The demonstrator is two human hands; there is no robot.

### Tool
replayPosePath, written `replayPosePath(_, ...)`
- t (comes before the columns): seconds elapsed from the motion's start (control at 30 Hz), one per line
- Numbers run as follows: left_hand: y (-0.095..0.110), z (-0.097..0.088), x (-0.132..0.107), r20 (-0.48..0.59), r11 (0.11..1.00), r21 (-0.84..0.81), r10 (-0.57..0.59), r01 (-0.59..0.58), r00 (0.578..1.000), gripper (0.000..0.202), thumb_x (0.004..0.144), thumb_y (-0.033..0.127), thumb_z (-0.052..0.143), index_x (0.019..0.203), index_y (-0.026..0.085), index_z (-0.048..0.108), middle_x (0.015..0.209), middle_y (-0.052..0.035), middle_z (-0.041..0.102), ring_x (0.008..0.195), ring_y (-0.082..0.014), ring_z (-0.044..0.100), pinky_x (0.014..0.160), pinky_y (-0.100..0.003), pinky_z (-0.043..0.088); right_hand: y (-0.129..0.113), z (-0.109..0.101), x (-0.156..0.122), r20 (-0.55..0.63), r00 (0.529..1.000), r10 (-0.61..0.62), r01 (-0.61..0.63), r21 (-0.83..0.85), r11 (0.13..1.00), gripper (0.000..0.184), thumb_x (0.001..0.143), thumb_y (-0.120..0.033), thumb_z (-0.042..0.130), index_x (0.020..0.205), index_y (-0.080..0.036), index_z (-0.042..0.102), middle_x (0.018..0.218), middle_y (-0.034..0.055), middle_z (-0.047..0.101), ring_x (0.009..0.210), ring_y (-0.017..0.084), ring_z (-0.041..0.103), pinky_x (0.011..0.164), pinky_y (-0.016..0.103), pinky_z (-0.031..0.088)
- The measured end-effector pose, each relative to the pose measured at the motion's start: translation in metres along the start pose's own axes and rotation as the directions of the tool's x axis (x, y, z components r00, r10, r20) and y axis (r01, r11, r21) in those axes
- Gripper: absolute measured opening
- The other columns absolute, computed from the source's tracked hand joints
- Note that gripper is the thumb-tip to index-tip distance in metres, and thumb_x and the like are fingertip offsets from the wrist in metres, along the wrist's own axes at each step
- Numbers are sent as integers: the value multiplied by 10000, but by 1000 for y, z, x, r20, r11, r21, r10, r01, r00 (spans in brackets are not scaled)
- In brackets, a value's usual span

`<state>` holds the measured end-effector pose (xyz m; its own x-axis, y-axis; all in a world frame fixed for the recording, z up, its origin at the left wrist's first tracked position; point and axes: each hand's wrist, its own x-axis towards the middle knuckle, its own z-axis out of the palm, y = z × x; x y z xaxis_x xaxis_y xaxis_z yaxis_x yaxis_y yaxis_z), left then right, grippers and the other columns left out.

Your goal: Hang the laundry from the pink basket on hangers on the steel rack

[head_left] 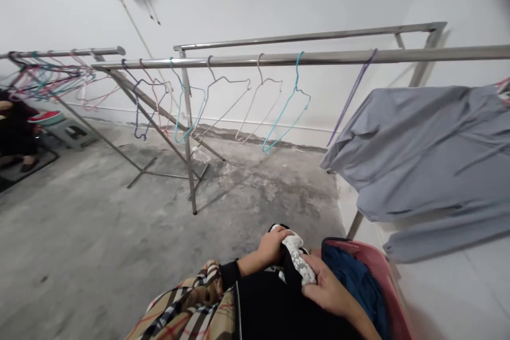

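Note:
A bunched black-and-white patterned cloth [295, 256] is held close in front of my body. My left hand [272, 245] grips its far left end with curled fingers. On the near right side, my right hand [323, 282] pinches the cloth's edge between thumb and fingers. The fabric is crumpled, so what kind of garment it is cannot be made out. Just right of my right hand stands a pink basket [392, 287] with dark blue cloth [356, 281] inside.
Ahead runs a metal clothes rail [239, 62] with several hangers on it, including a light blue hanger [297, 90] and a purple hanger [353, 96]. A grey garment [430, 143] hangs at right. Farther left are another hanger-filled rack [59, 54] and a seated person [16, 133].

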<state>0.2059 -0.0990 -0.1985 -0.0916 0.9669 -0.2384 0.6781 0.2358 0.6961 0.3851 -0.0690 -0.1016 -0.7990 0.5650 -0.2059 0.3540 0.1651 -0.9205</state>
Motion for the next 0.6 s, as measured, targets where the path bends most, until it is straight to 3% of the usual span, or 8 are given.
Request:
replayPosePath(0.1, -14, -14, -6, -48, 988, 71, -134, 137, 990, 361, 834, 247, 544, 1164, 324, 669, 1203, -59, 631, 1008, -242, 649, 894, -345, 473, -11, -4, 5, 56, 998, 31, -32, 8, 999, 341, 493, -270, 486, 781, -205, 657, 815, 51, 633, 799, 269, 581, 793, 391, 475)
replayPosePath(0.2, -31, -36, -18, -177, 971, 86, -206, 224, 962, 383, 845, 229, 517, 1190, 325, 651, 1248, -66, 614, 1035, -260, 640, 893, -360, 468, -16, -7, 11, 47, 998, 47, -49, 44, 998, 425, 520, -292, 534, 899, -184, 694, 913, 82, 675, 867, 299, 605, 855, 432, 474)
replayPosePath(0.27, -45, -53, -30, -290, 952, 58, -271, 299, 918, 433, 824, 162, 511, 1204, 324, 641, 1289, -53, 602, 1079, -243, 624, 911, -337, 459, -16, -7, 16, 44, 999, 31, -34, 62, 997, 487, 544, -291, 559, 993, -170, 705, 972, 96, 692, 909, 307, 616, 886, 449, 472)
replayPosePath(0.33, -60, -72, -42, -423, 938, -72, -336, 338, 842, 488, 775, 83, 507, 1192, 294, 648, 1298, -51, 606, 1116, -222, 605, 950, -322, 444, -16, -5, 24, 26, 1000, 0, -3, 81, 997, 510, 570, -292, 575, 1045, -162, 708, 1018, 106, 699, 944, 311, 623, 915, 465, 466)
replayPosePath(0.43, -75, -102, -63, -592, 858, -483, -469, 177, 655, 389, 728, 117, 553, 1088, 197, 679, 1135, -83, 692, 1056, -227, 632, 964, -355, 457, -15, 5, 39, -11, 999, -50, 51, 99, 994, 514, 604, -303, 589, 1084, -165, 709, 1062, 108, 704, 1008, 317, 621, 963, 477, 448)
replayPosePath(0.5, -76, -123, -79, -579, 669, -741, -592, -59, 561, 356, 704, 232, 629, 1050, 160, 668, 976, -82, 730, 920, -227, 672, 880, -365, 505, -14, 16, 51, 9, 997, -70, 69, 76, 995, 504, 627, -295, 583, 1098, -168, 707, 1052, 102, 707, 1017, 306, 623, 968, 462, 452)
replayPosePath(0.53, -73, -133, -87, -529, 544, -825, -646, -153, 551, 398, 677, 280, 669, 1054, 155, 658, 908, -72, 736, 836, -220, 683, 818, -359, 524, -14, 21, 57, 15, 997, -72, 71, 51, 996, 496, 632, -287, 579, 1096, -167, 707, 1041, 100, 707, 1012, 299, 625, 962, 451, 457)
replayPosePath(0.6, -63, -155, -104, -425, 334, -905, -695, -263, 580, 477, 613, 312, 732, 1060, 168, 646, 818, -46, 731, 705, -199, 679, 706, -331, 535, -16, 32, 70, 17, 997, -79, 80, -10, 997, 451, 639, -268, 568, 1053, -163, 712, 994, 89, 704, 980, 277, 625, 930, 415, 474)
